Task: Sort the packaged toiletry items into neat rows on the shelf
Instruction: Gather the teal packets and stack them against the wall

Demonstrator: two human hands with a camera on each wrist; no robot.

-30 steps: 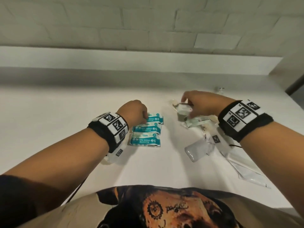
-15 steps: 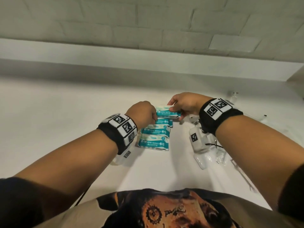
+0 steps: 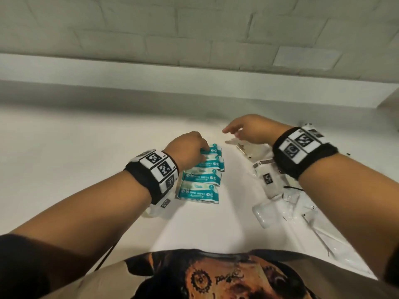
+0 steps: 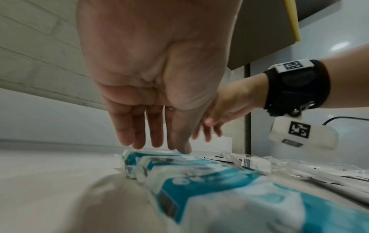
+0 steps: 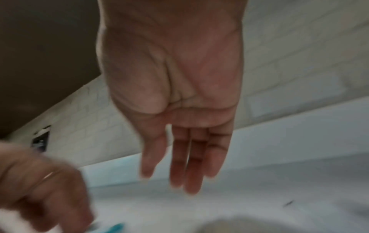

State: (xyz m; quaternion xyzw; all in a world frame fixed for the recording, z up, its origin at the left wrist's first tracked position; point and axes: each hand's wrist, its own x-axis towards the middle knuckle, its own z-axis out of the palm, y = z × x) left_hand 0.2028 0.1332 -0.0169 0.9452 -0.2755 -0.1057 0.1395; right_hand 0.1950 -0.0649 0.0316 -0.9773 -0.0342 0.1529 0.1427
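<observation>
Several teal-and-white mini wipes packs (image 3: 200, 192) lie in a column running away from me on the white shelf (image 3: 86, 158). My left hand (image 3: 190, 147) rests its straight fingertips (image 4: 157, 144) on the farthest pack (image 3: 213, 148); the near packs (image 4: 229, 197) fill the left wrist view. My right hand (image 3: 246, 130) hovers a little to the right of the column, above clear packets (image 3: 244, 148). Its fingers (image 5: 189, 165) are straight and hold nothing.
A loose pile of clear plastic packets (image 3: 280, 203) spreads over the shelf's right side under my right forearm. A low white ledge (image 3: 194, 83) and a brick wall close off the back. Bare shelf surface lies left of the column.
My right hand brought a wipes pack to the far end of the column, let it go and has pulled back to the right, empty. My left hand stays at the column's far end.
</observation>
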